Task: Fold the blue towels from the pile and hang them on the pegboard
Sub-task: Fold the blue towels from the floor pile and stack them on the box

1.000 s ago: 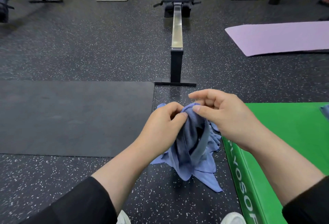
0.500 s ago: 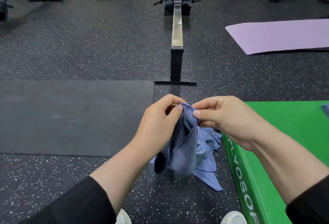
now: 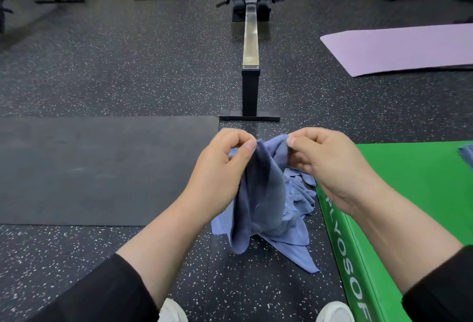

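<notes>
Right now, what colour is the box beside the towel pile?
Bright green with white lettering on its side: the box, seen in the head view, right of the towel pile.

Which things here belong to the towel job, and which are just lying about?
Job: held blue towel, pinched by left hand and right hand; towel pile on the floor.

Lying about: rowing machine, purple mat, black mat, green plyo box.

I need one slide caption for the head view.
Left hand and right hand pinch a blue towel above the floor pile.
</notes>
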The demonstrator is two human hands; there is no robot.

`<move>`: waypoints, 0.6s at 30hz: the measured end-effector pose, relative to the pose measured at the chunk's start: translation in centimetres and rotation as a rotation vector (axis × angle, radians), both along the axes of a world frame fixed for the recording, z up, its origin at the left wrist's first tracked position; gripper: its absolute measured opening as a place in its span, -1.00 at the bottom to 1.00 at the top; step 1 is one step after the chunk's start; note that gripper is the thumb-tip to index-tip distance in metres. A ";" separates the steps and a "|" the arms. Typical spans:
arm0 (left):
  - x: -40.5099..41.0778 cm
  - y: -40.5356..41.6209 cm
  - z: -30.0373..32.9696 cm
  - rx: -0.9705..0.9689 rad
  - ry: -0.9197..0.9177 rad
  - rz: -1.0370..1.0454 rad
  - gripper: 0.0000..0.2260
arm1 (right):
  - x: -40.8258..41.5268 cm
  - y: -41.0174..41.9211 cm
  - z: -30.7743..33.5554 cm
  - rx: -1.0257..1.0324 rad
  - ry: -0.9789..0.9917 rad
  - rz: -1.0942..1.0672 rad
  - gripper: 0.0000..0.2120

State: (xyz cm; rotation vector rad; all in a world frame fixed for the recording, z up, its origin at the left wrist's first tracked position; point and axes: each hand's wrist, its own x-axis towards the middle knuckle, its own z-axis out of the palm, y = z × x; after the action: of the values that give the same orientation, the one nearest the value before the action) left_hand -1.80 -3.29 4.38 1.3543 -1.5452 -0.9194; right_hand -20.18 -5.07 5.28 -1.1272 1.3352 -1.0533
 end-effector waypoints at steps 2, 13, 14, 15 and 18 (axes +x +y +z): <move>0.3 0.0 0.3 -0.009 0.040 0.002 -0.84 | -0.2 -0.2 0.0 -0.061 0.047 -0.049 -0.74; -0.3 0.4 0.9 -0.006 -0.008 0.008 -0.85 | -0.3 -0.1 0.3 -0.160 0.124 0.005 -0.84; -0.4 0.5 0.9 -0.006 -0.004 0.007 -0.85 | -0.2 0.0 0.3 -0.167 0.136 0.038 -0.84; -0.6 0.6 0.9 -0.003 0.006 0.006 -0.85 | 0.0 0.2 0.3 -0.172 0.143 0.068 -0.84; -1.1 0.8 0.9 0.007 0.033 0.023 -0.86 | 0.6 0.4 0.4 -0.185 0.143 0.120 -0.83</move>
State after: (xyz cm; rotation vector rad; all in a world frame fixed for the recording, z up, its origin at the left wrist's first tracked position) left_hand -2.85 -2.53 5.25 1.3526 -1.5000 -0.9291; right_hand -19.58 -4.67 5.66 -1.4260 1.2827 -1.0395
